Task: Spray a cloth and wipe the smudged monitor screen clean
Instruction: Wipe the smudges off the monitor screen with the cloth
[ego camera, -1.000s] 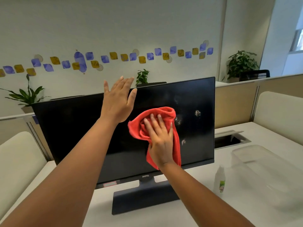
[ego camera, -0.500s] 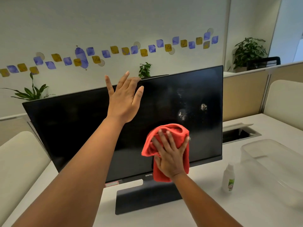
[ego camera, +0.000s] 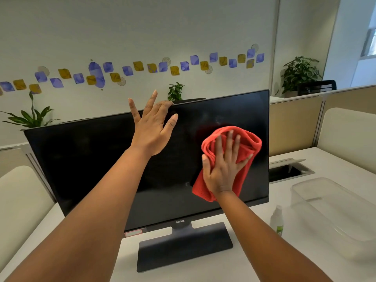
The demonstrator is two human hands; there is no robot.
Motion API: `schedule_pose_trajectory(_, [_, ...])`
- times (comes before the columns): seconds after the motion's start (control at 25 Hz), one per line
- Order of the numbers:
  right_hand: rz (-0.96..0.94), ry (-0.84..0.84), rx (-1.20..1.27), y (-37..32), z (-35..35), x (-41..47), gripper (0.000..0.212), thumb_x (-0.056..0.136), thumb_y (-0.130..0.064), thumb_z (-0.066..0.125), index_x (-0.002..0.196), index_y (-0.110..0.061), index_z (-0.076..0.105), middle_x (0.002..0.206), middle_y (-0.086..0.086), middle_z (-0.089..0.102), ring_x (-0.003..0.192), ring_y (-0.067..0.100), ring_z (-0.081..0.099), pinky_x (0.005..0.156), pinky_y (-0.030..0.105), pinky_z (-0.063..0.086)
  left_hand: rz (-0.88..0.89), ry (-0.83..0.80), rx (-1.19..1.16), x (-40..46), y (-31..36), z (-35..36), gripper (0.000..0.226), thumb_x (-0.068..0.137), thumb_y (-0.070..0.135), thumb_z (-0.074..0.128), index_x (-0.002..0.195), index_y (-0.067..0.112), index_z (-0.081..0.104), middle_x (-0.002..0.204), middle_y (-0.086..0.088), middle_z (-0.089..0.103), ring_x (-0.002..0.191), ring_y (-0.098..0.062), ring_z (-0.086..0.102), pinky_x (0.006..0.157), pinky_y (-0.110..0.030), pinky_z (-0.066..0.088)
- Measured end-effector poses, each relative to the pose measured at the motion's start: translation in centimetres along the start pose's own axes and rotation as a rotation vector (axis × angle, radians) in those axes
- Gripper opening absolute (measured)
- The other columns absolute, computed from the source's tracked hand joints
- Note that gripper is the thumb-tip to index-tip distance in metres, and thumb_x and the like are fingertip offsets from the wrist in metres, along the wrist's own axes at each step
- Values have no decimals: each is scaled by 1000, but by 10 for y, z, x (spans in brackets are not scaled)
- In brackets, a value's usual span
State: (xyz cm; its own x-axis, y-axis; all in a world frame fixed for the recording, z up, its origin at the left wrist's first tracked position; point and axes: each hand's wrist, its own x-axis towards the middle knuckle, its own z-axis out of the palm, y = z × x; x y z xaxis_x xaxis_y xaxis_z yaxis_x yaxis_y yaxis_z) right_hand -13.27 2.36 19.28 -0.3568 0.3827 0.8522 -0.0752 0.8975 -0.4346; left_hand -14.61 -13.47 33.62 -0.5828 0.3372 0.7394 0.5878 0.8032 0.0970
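On monitor [ego camera: 97, 163], right hand [ego camera: 222, 171] flat pressing cloth [ego camera: 248, 145], left hand [ego camera: 151, 129] splayed

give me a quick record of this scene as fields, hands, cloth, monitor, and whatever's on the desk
left hand: open, fingers resting on the monitor's top edge
right hand: palm flat, pressing the red cloth against the screen
cloth position: right part of the screen
monitor: dark, upright on its stand, faint marks above and left of the cloth
spray bottle: upright on the desk, right of the stand, untouched
clear bin: on the desk, far right
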Motion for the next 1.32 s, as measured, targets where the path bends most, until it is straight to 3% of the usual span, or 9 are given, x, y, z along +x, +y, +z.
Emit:
schedule_pose_trajectory(0.16, [-360,-90,-69,-15,6,-14,62,86,-49,35,142,-28,20,151,0,16,143,16,-7,104,66,-2,3,3,-11,0,1,1,57,88,47,20,134,20,37,145,4,38,142,-7,-1,102,-44,-30])
schedule_pose_trajectory(0.32, [-785,-226,-184,-6,14,-49,61,87,-50,33,143,-31,15,155,-4,-17,142,16,-14,104,66,-2,-9,14,2,-1,2,1,55,88,48,20,132,21,39,144,2,39,142,-8,1,103,-46,-28])
schedule_pose_trajectory(0.44, [-942,-275,-258,18,15,-77,61,88,-46,32,143,-33,10,153,-3,-23,142,18,-16,105,63,-4,-17,2,4,-1,3,-1,56,87,48,19,131,21,40,145,1,37,142,-8,2,103,-44,-28])
schedule_pose_trajectory(0.64, [-756,-197,-281,52,6,-83,71,85,-38,36,145,-32,-1,155,-5,-16,143,18,-12,105,64,-1,-14,-12,7,-2,2,-3,57,87,49,18,133,22,39,148,1,33,143,-9,1,102,-43,-29])
schedule_pose_trajectory(0.76, [-520,-163,-211,65,-2,-65,55,95,-40,23,145,-33,-1,155,-10,-13,143,16,-9,105,63,-1,-11,-3,2,-1,1,-1,58,86,50,19,133,22,38,149,1,32,142,-8,0,101,-42,-31])
schedule_pose_trajectory(0.88, [-428,-123,-150,56,-7,-30,51,97,-45,15,144,-36,-1,154,-14,-14,143,14,-9,107,62,-4,-8,3,-17,1,-1,1,57,86,50,19,133,23,39,148,1,33,142,-7,0,100,-39,-32])
schedule_pose_trajectory(0.96, [-435,-93,-119,40,-9,-5,51,96,-44,19,144,-37,4,155,-14,-9,143,13,-8,106,64,-4,-11,11,-17,1,-1,2,56,86,50,19,132,24,39,148,0,34,141,-7,0,99,-38,-33])
schedule_pose_trajectory(1.12, [-388,-18,-31,6,-14,45,50,92,-39,32,140,-25,31,149,4,31,142,22,11,103,70,3,-15,1,-22,2,-1,1,57,86,51,19,132,24,39,148,1,34,141,-5,-1,98,-36,-35])
schedule_pose_trajectory(1.32, [-403,26,-39,-11,-22,85,49,91,-39,36,136,-21,41,145,9,39,137,30,24,102,70,4,-5,3,29,1,-1,1,58,86,51,18,134,23,36,148,1,33,142,-7,-1,100,-39,-33])
